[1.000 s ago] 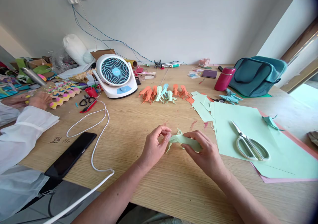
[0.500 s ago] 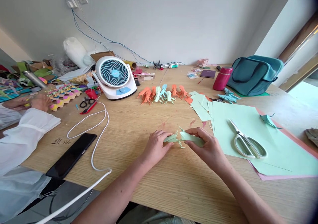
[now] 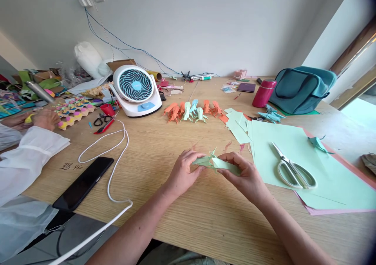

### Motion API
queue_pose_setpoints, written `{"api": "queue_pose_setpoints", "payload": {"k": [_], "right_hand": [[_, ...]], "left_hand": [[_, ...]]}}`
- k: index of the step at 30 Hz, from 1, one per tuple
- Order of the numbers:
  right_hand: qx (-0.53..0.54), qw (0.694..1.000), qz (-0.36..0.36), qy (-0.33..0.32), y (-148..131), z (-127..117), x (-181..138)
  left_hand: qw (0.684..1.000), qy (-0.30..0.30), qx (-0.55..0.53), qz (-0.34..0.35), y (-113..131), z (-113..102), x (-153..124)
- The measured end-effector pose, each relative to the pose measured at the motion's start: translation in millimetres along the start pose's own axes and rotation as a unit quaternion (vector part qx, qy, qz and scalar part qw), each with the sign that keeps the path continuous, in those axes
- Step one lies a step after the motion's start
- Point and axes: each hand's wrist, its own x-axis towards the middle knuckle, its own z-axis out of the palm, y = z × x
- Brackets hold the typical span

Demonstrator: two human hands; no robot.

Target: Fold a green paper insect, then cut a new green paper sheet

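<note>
My left hand (image 3: 184,171) pinches one end of the pale-green folded paper (image 3: 217,163), my right hand (image 3: 246,175) the other, over the table (image 3: 182,225); whether one piece or two, I cannot determine.

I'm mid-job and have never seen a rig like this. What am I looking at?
There's no machine: this is one camera worn on a person's head, looking forward and down. Their bare left hand and right hand grip pale green folded paper from either end. Beyond, on the table, sit small orange, green and blue folded figures. To the right, scissors lie on pale green sheets; to the left is a black phone. A co-worker's hand shows at far left.
</note>
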Motion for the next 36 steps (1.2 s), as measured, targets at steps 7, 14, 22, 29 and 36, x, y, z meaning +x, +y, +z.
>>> {"api": "queue_pose_setpoints", "payload": {"k": [7,14,22,29,36], "right_hand": [[-0.046,0.997,-0.054,0.005,1,2,0],[-0.075,0.995,-0.065,0.006,3,2,-1],[-0.129,0.989,-0.074,0.003,9,3,-2],[-0.162,0.981,-0.103,-0.013,7,3,-3],[-0.265,0.947,-0.179,0.009,8,4,-4]], "left_hand": [[0.994,-0.022,-0.093,-0.048,9,-6,1],[0.988,-0.023,-0.137,-0.073,9,-7,1],[0.998,0.0,-0.06,-0.009,5,-4,0],[0.997,-0.023,0.049,0.05,0,-4,-2],[0.991,-0.021,0.116,0.069,-1,-2,-5]]}}
